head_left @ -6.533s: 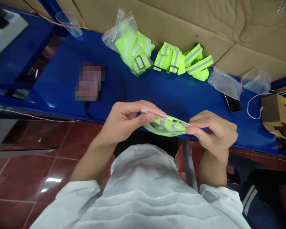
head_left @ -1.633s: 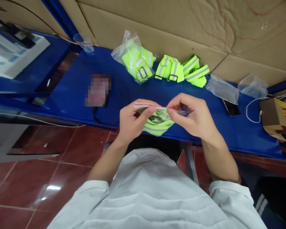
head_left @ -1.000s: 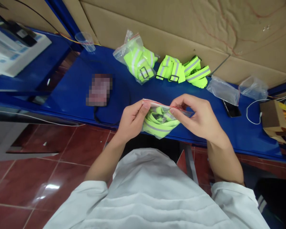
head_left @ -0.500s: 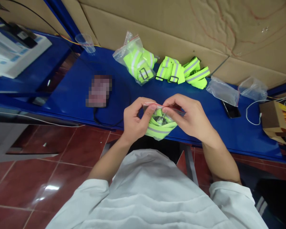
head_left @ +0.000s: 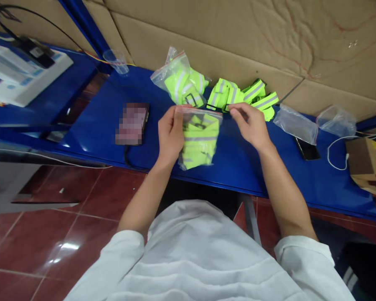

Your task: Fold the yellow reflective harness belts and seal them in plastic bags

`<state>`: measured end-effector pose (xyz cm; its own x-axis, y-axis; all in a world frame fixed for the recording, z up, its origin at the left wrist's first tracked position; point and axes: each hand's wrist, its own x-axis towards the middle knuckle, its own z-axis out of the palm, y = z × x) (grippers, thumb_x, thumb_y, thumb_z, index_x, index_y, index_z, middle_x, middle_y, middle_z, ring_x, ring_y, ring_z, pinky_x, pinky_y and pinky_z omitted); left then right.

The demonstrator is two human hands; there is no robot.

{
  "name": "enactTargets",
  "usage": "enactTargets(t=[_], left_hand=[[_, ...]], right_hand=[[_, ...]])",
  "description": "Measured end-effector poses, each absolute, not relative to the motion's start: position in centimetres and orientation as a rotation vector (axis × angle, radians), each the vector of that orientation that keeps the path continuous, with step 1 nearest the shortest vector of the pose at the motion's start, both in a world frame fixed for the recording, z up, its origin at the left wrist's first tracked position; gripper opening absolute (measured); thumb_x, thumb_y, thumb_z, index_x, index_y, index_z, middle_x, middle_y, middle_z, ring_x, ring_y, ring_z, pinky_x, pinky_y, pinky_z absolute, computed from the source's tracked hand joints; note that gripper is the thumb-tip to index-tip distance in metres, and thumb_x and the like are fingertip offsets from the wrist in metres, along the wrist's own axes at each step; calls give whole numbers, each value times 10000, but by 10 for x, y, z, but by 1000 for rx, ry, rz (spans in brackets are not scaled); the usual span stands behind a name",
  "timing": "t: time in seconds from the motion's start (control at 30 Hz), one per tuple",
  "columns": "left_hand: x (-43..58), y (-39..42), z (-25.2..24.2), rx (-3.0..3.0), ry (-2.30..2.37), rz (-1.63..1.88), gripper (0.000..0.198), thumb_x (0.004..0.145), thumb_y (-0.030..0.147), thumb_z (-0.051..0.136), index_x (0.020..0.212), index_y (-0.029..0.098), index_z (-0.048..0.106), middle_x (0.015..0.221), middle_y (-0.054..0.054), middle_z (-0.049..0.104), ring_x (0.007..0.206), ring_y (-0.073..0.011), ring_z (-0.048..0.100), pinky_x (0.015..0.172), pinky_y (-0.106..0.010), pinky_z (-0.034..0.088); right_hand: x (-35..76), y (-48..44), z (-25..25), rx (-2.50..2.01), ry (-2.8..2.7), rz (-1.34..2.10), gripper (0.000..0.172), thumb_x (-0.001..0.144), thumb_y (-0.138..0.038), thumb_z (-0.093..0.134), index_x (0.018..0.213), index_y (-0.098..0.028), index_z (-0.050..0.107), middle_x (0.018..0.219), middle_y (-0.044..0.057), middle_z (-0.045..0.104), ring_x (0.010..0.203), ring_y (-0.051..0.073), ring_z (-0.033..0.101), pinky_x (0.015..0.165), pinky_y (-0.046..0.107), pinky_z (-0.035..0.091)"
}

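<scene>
My left hand (head_left: 171, 136) pinches the top left corner of a clear zip-seal bag (head_left: 201, 140) with a red seal line. Folded inside the bag is a neon yellow reflective strap (head_left: 203, 146) with grey stripes. To the bag's right, my right hand (head_left: 250, 125) is off it, fingers loosely bent and thumb a little apart, holding nothing I can see. Its fingertips appear close to a bundle of loose yellow straps (head_left: 224, 93) with black buckles. A second strap bundle (head_left: 263, 98) lies beyond that hand.
Another bagged strap (head_left: 183, 83) lies at the back of the blue table (head_left: 238, 167). Empty clear bags (head_left: 296, 121) partly cover a black phone (head_left: 307, 149) on the right. A blurred-out device (head_left: 131, 124), a plastic cup (head_left: 116, 62) and a cardboard box (head_left: 366, 156) are also there.
The bag has risen forward and now hangs flat from my left hand. My right hand has let go of its top edge and moved forward and to the right.
</scene>
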<state>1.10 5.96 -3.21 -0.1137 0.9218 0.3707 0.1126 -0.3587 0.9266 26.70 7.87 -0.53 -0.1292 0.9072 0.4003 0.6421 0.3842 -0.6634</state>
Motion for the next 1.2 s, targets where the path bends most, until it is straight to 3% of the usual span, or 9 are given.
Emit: enactTargets(t=[0.1,0.2,0.37,0.53,0.73,0.93,1.03,1.13,1.2], left_hand=[[2,70,-38,1677,1342,1460,796,1020,765,400,1595,220,483,1646,-184,487,1542,-318,476,1284,-485,398],[3,48,-36,2017,1511,1259,825,1023,696,493,1677,211,357,1803,-206,138,1700,-364,109,1358,-553,220],[24,1,-38,2419,1549,807,591,1033,550,575,1535,238,588,1719,-244,365,1589,-500,349,1220,-772,285],[22,25,-46,2614,1421,736,511,1050,480,568,1505,253,615,1670,-225,462,1577,-476,381,1223,-744,271],[1,44,-36,2724,1229,756,605,1028,515,611,1559,234,546,1703,-255,392,1580,-449,401,1263,-716,225],[18,5,-22,2598,1119,1096,410,1020,401,657,1398,245,677,1557,-193,589,1452,-366,562,1242,-611,345],[27,-15,-16,2041,995,1154,346,1023,450,639,1268,223,730,1313,-156,737,1189,-270,713,1058,-455,552],[30,-20,-17,1309,727,907,633,1007,702,517,1339,187,673,1254,-195,766,1000,-262,779,803,-385,643],[29,-17,-21,1002,592,771,811,944,830,483,1419,188,622,1354,-235,731,1070,-313,791,789,-418,665]], right_hand=[[282,105,-16,-1512,-1920,4,451,1071,-488,484,1329,-172,675,1339,182,689,1271,319,647,1150,502,507],[286,120,-22,-1637,-2013,-69,573,1036,-436,561,1505,-107,549,1507,224,588,1433,353,539,1235,520,424],[267,130,-30,-1793,-2253,-126,700,997,-412,648,1622,-155,466,1720,207,364,1577,436,358,1268,611,321],[284,116,-27,-1702,-2292,-106,729,1042,-492,540,1678,-185,359,1770,174,283,1634,370,293,1296,584,281],[383,64,-16,-2172,-1950,-233,697,984,-407,626,1607,-141,464,1669,230,446,1516,421,451,1218,610,346],[420,41,-14,-2415,-1697,-253,417,1042,-252,482,1343,-101,728,1267,259,747,1199,387,700,1066,527,462],[392,10,-10,-2225,-1690,-407,444,1097,-262,382,1355,-137,720,1347,199,737,1268,335,679,1090,487,459],[346,-46,-9,-1572,-1952,-606,298,1056,-241,560,1257,-304,770,1252,51,802,1207,282,715,1051,472,476],[317,-84,-12,-1232,-2094,-681,379,976,-186,708,1303,-376,744,1220,-15,816,1089,238,751,981,434,504]])
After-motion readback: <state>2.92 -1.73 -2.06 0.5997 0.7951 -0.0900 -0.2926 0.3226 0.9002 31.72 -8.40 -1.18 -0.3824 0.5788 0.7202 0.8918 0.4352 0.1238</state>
